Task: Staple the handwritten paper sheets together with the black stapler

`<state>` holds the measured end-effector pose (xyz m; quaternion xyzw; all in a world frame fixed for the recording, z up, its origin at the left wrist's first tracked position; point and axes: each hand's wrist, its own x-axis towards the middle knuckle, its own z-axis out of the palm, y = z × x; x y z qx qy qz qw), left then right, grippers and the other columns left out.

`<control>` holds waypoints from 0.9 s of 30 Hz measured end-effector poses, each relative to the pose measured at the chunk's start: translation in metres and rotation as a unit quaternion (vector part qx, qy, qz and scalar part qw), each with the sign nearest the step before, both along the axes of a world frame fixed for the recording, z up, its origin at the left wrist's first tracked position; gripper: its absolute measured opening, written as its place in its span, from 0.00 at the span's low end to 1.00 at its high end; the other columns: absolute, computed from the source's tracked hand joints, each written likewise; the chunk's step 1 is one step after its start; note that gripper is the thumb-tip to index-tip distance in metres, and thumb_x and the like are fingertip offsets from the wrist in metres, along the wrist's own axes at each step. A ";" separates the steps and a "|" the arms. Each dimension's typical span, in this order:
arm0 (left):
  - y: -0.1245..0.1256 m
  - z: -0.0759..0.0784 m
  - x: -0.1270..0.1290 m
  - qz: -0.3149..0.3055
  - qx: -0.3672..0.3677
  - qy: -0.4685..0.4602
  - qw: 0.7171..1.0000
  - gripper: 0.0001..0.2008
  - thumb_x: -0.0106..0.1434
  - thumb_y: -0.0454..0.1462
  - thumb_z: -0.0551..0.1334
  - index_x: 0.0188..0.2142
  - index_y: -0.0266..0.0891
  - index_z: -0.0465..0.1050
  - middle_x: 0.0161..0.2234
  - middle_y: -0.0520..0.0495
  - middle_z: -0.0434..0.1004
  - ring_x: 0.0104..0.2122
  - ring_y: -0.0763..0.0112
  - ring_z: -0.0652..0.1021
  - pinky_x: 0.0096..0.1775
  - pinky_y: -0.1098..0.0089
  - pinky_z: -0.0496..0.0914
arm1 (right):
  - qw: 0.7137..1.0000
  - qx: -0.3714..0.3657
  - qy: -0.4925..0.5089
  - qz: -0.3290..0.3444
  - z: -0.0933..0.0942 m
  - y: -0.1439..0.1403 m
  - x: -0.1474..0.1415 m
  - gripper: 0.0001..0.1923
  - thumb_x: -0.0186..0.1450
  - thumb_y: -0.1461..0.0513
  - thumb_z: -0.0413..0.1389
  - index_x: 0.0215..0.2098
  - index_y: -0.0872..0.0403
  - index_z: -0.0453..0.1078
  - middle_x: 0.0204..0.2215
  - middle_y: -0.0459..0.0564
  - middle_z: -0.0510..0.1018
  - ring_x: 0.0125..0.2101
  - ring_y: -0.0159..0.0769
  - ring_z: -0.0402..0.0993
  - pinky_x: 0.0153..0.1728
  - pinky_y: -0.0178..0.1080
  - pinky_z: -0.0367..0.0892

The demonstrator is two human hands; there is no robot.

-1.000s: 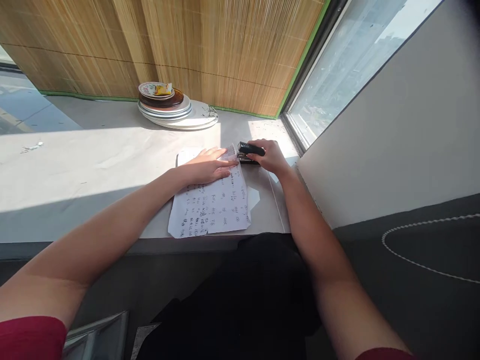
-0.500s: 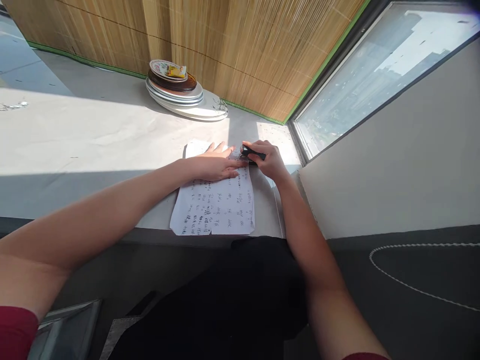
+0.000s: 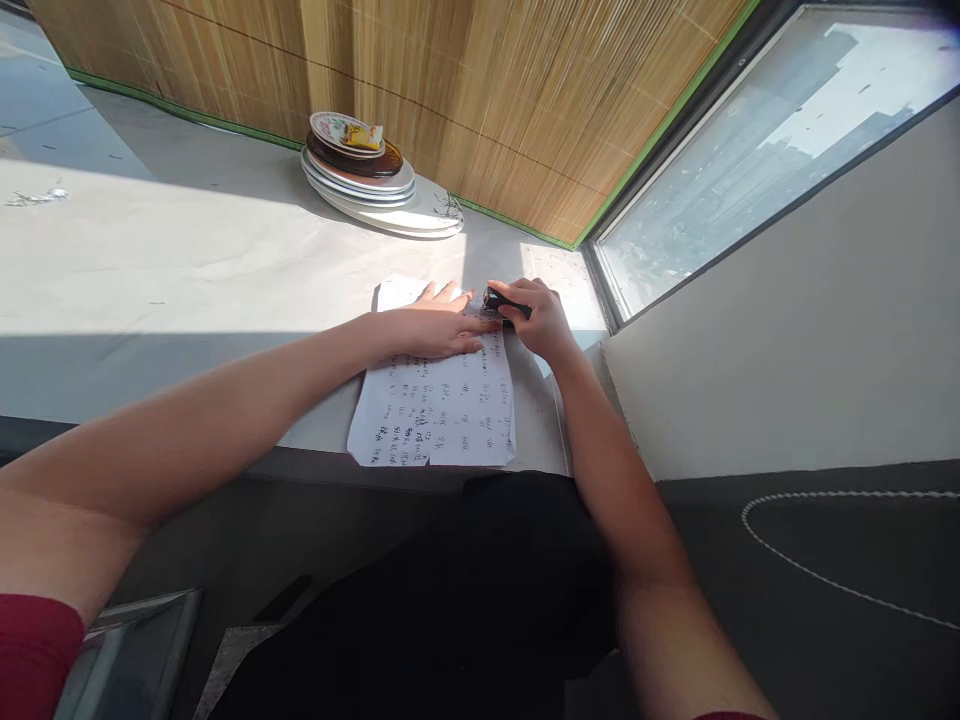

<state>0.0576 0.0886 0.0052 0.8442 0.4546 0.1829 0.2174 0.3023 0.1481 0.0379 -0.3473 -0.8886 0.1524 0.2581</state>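
Handwritten sheets of white paper (image 3: 442,410) lie on the pale ledge, close to its front edge. My left hand (image 3: 439,325) rests flat on their upper part with its fingers spread, holding nothing. Wrapped in the fingers of my right hand (image 3: 541,315) is a black stapler (image 3: 508,301). Its front end is at the upper right edge of the paper, near my left fingertips. Whether its jaws are pressed together cannot be made out.
A stack of plates (image 3: 364,190) with a small yellow packet (image 3: 363,137) on top stands at the back against a bamboo blind (image 3: 450,90). The window (image 3: 750,150) and white wall (image 3: 795,300) bound the right side. A twisted cord (image 3: 750,520) hangs at lower right.
The view has shifted slightly, moving the scene a little to the right. Both hands keep their places on the paper, and the stapler stays in my right hand, tilted slightly differently.
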 end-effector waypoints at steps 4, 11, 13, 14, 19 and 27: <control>-0.002 0.001 0.001 0.007 -0.004 -0.006 1.000 0.31 0.69 0.54 0.67 0.70 0.66 0.75 0.77 0.52 0.65 0.79 0.33 0.50 0.73 0.29 0.48 | 1.000 -0.002 0.004 -0.005 -0.001 0.000 0.000 0.21 0.70 0.57 0.62 0.60 0.42 0.83 0.44 0.53 0.83 0.49 0.52 0.74 0.56 0.57 0.71; -0.002 0.005 0.002 0.008 -0.012 0.014 1.000 0.29 0.69 0.54 0.65 0.69 0.68 0.76 0.77 0.51 0.65 0.77 0.31 0.54 0.72 0.26 0.45 | 1.000 -0.011 0.006 -0.008 0.001 -0.003 -0.003 0.21 0.70 0.58 0.61 0.61 0.42 0.83 0.44 0.53 0.82 0.48 0.51 0.73 0.56 0.58 0.71; -0.001 0.004 0.001 0.004 -0.012 0.015 1.000 0.28 0.70 0.54 0.65 0.69 0.69 0.76 0.76 0.51 0.66 0.77 0.31 0.55 0.72 0.27 0.46 | 1.000 -0.013 0.010 -0.006 0.002 -0.003 -0.002 0.22 0.70 0.57 0.62 0.61 0.42 0.82 0.45 0.53 0.82 0.48 0.51 0.73 0.55 0.57 0.72; -0.001 0.004 0.001 0.003 -0.012 0.014 1.000 0.28 0.69 0.54 0.65 0.69 0.69 0.76 0.76 0.51 0.67 0.77 0.31 0.55 0.72 0.27 0.46 | 1.000 -0.013 0.010 -0.004 0.001 -0.002 -0.002 0.22 0.70 0.57 0.62 0.61 0.42 0.82 0.45 0.53 0.82 0.48 0.51 0.73 0.55 0.57 0.72; -0.003 0.007 0.002 0.003 -0.014 0.025 1.000 0.30 0.70 0.54 0.64 0.71 0.67 0.74 0.77 0.51 0.64 0.78 0.31 0.52 0.73 0.28 0.45 | 1.000 -0.007 0.000 -0.001 -0.001 0.001 -0.001 0.22 0.71 0.58 0.61 0.62 0.42 0.82 0.46 0.53 0.82 0.49 0.51 0.74 0.56 0.58 0.71; -0.012 0.025 0.006 0.000 -0.045 0.080 0.996 0.32 0.74 0.55 0.59 0.76 0.68 0.66 0.79 0.55 0.60 0.80 0.35 0.45 0.74 0.28 0.44 | 1.000 0.005 -0.003 -0.010 0.000 0.000 -0.002 0.21 0.72 0.57 0.60 0.61 0.43 0.83 0.46 0.53 0.84 0.49 0.52 0.76 0.57 0.58 0.72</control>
